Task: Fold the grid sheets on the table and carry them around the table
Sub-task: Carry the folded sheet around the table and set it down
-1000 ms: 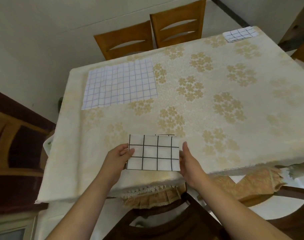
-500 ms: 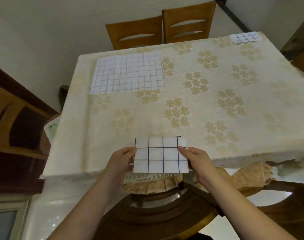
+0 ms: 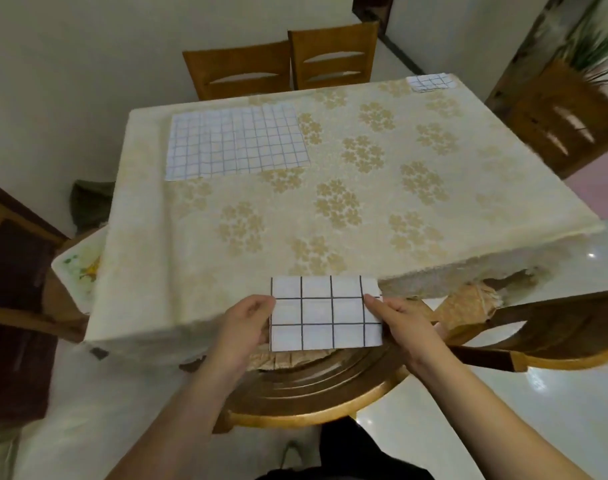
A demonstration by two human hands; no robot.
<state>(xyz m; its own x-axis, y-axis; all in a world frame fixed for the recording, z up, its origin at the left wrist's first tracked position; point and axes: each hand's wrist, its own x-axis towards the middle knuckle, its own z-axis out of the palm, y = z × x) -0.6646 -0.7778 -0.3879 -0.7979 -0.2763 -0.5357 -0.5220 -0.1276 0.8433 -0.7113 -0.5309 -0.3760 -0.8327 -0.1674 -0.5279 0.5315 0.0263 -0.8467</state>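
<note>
Two hands, left hand (image 3: 246, 318) and right hand (image 3: 401, 320), each held in a pinching grip one folded rectangular white paper sheet with black grid lines (image 3: 325, 313), flat above the cream floral-clothed desk (image 3: 330, 209) edge.

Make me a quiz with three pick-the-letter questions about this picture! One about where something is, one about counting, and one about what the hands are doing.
1. Where is the big unfolded grid sheet?
A. On the far left part of the table
B. On the floor
C. On a chair seat

2. How many grid sheets can you see altogether?
A. One
B. Three
C. Six

3. What is happening with the folded black-lined sheet?
A. It lies alone on the table
B. One hand waves it high
C. Both hands hold it by its sides

Answers:
1. A: it lies flat on the tablecloth near the far left corner.
2. B: the big sheet, a small sheet at the far right corner, and the folded one.
3. C: the left hand pinches its left edge and the right hand its right edge, at the near table edge.
</note>
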